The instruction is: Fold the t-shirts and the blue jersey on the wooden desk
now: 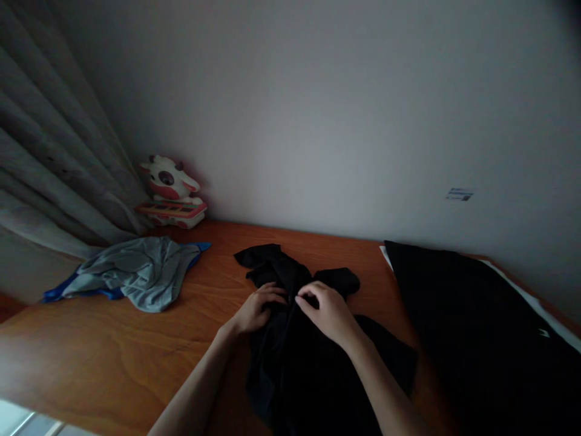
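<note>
A black garment lies rumpled on the wooden tabletop in front of me, its far end bunched up. My left hand rests on the garment's left side, its fingers curled into the dark cloth. From the right, my right hand pinches the same cloth near the middle, thumb and forefinger meeting. The two hands are a short gap apart. Folds hide some of my left fingertips, and the garment's exact kind is hard to make out in the dim light.
At left lies a crumpled grey and blue garment. Behind it, a cow toy with a keyboard stands against the wall beside a pale curtain. On the right, a flat black garment lies over something white.
</note>
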`<state>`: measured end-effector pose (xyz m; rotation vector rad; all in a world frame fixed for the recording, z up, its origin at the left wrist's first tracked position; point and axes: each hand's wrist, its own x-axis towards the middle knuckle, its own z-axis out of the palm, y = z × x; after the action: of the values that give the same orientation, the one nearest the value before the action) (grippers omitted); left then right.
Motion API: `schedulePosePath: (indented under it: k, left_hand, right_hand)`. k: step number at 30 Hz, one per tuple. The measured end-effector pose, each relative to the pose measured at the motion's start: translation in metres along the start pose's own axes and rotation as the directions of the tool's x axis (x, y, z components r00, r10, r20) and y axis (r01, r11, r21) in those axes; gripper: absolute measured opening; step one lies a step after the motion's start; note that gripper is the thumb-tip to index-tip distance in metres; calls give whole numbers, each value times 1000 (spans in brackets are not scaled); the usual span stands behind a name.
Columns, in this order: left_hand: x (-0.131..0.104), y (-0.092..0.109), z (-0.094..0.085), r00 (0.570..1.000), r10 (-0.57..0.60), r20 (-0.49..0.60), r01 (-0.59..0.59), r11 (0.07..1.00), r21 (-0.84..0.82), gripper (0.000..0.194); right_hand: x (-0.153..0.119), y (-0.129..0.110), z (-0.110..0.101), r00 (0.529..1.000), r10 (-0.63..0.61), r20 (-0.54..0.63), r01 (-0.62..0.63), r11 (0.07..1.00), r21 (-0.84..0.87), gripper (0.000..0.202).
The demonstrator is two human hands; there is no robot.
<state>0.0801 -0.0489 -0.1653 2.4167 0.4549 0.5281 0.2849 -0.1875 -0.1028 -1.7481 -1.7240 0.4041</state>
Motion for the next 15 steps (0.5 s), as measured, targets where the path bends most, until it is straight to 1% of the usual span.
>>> schedulePosePath:
  k: [1,2,3,4,5,6,7,8,9,10,11,12,13,14,15]
  left_hand:
    - [1,2,1,999,31,17,-31,1000,-3,63]
    - [1,4,2,998,52,19,-52,999,5,61]
    - [2,5,3,998,61,-2,-61,998,26,61]
    - [3,5,4,997,58,-52,-55,997,58,61]
    - [3,4,4,990,40,-137,-27,995,96,62]
    - [3,1,2,967,5,-256,30,991,132,60]
    - [3,-3,0,917,-46,-396,115,982,152,56]
    - [2,-9,-5,837,-106,-537,216,965,147,48]
    - [0,-14,-10,730,-167,-662,315,943,109,40]
    - [-2,-21,-17,613,-226,-757,395,918,46,35]
    - [-4,-26,-24,501,-279,-819,444,895,-34,34]
    - [-6,-30,-30,405,-328,-854,462,879,-118,37]
    - [-8,-32,-35,340,-373,-864,455,869,-196,39]
    - [-10,-31,-38,312,-412,-856,433,864,-257,39]
    - [-11,-28,-39,324,-441,-837,407,864,-297,39]
  right_hand:
    - [12,5,-3,999,-27,-46,24,997,-69,34]
    - [22,12,-4,998,-49,-37,44,991,-128,54]
    - [31,20,-3,998,-55,20,57,984,-169,70]
    - [37,27,1,994,-46,96,65,978,-197,78]
    - [41,34,5,986,-28,162,63,975,-214,78]
    - [43,40,10,980,1,197,44,974,-223,72]
    - [43,46,15,981,45,187,-3,975,-222,62]
    - [41,50,19,985,102,139,-72,975,-210,52]
    - [39,55,23,984,166,71,-150,971,-185,43]
    - [37,59,25,972,233,-1,-231,961,-152,35]
    - [34,63,26,951,301,-68,-307,944,-117,29]
    - [32,68,26,924,360,-128,-372,924,-87,26]
    - [30,73,25,894,408,-184,-425,903,-61,25]
    - [28,79,24,860,451,-239,-472,881,-33,29]
    - [26,84,24,817,494,-298,-516,857,7,34]
